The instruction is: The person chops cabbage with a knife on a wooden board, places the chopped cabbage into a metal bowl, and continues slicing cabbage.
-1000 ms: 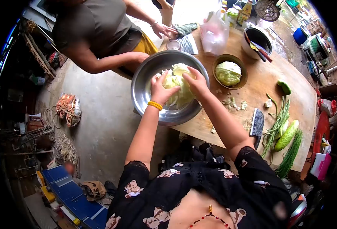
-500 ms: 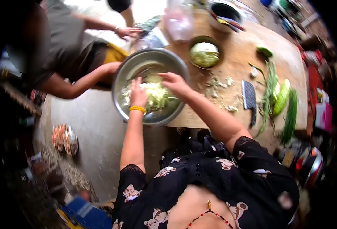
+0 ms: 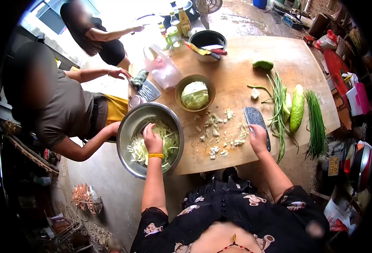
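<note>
My left hand (image 3: 153, 141) is inside a large steel bowl (image 3: 179, 139), over shredded cabbage (image 3: 169, 143). Its fingers are curled and partly hidden, so I cannot tell what they hold. At the cleaver (image 3: 253, 114), my right hand (image 3: 258, 138) has its fingers closed around the lower blade and handle area. The cleaver lies flat on the wooden table. Cabbage scraps (image 3: 213, 126) are scattered between the bowl and the blade. A co-worker's hand (image 3: 115, 127) touches the steel bowl's left rim.
A cabbage (image 3: 195, 95) rests in a smaller bowl (image 3: 178, 98). Long beans (image 3: 278, 114), a cucumber (image 3: 297, 109) and chives (image 3: 315, 124) lie on the right. Behind are a plastic bag (image 3: 163, 69) and a black pot (image 3: 208, 40) with knives across its rim. Another person (image 3: 110, 46) stands beyond.
My right hand has left the steel bowl and moved right to the cleaver. My left hand stays in the bowl, its fingers now more curled. The view has shifted, showing more of the far side.
</note>
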